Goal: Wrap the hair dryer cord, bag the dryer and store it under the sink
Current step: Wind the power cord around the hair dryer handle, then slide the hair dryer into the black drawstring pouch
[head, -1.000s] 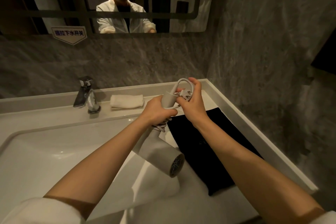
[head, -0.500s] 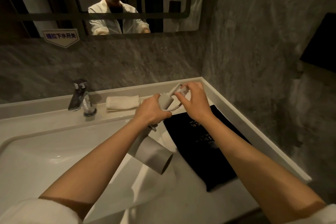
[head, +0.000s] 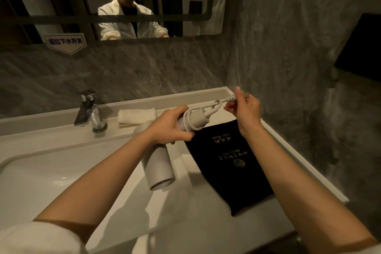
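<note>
My left hand (head: 171, 125) grips the handle of a pale grey hair dryer (head: 157, 168), whose barrel hangs down over the counter. The cord (head: 208, 109) is coiled around the handle end. My right hand (head: 244, 109) pinches the plug end of the cord (head: 229, 98) and holds it stretched out to the right of the handle. A flat black drawstring bag (head: 231, 163) with gold lettering lies on the white countertop under and to the right of my hands.
A chrome faucet (head: 88, 109) stands at the back of the white basin (head: 41, 175). A folded white towel (head: 136, 116) lies behind the dryer. A raised counter rim (head: 288, 150) meets the grey stone wall on the right. A mirror hangs above.
My right hand has pulled the plug end away from the handle toward the right, so the cord loop is now drawn taut. The dryer handle has tilted toward the right.
</note>
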